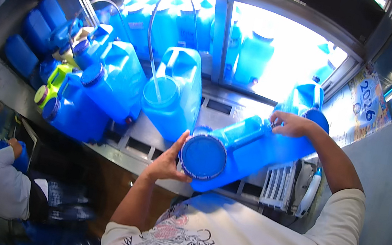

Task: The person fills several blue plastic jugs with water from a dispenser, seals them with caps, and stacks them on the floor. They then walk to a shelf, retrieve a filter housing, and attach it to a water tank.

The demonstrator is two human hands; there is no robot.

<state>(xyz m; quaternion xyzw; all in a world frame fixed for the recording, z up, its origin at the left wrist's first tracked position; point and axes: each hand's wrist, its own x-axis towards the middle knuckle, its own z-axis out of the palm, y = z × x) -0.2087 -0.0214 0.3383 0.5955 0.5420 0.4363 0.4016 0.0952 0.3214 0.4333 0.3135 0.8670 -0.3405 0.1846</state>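
A blue plastic water jug [248, 158] lies tilted before me on the metal counter, its wide dark-blue screw cap [203, 157] turned towards me. My left hand [170, 162] grips the left side of this cap, thumb and fingers spread around the rim. At the jug's far end, my right hand [289, 124] has its fingers pinched on a small part, too blurred to make out. Just left stands an uncapped blue jug [181, 93], with a clear hose [155, 80] hanging into its mouth. Behind my right hand is another capped blue jug [306, 94].
Several capped jugs crowd the counter's left, including a yellow-green one [56, 79]. A white slatted rack [278, 185] and a white-blue handheld tool [309, 192] sit at right. More jugs stand behind the metal-framed window [220, 37]. At lower left, another person [8, 184] handles a blue container.
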